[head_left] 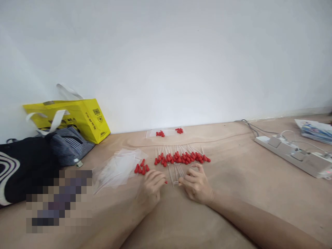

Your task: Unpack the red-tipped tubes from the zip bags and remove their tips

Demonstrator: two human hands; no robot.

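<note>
**Both hands at the glass tubes on the table**

My left hand (151,186) lies on the wooden table (238,183) with the fingers bent inward. A single red bulb (165,182) sits right at its fingertips, but I cannot tell if I pinch it or only touch it.

My right hand (196,183) is half curled, with the index finger stretched a little forward. Its fingertips are at the near end of the bare glass tubes (174,173), which lie between my two hands. Whether it grips one of them, I cannot tell.

Just behind the tubes is a row of droppers (181,157) with red caps, lying side by side. A small heap of loose red bulbs (141,168) is to the left of the row, beside some clear plastic bags (116,167). Far left stands a yellow bag (85,117), and far right lies a power strip (293,154).
</note>
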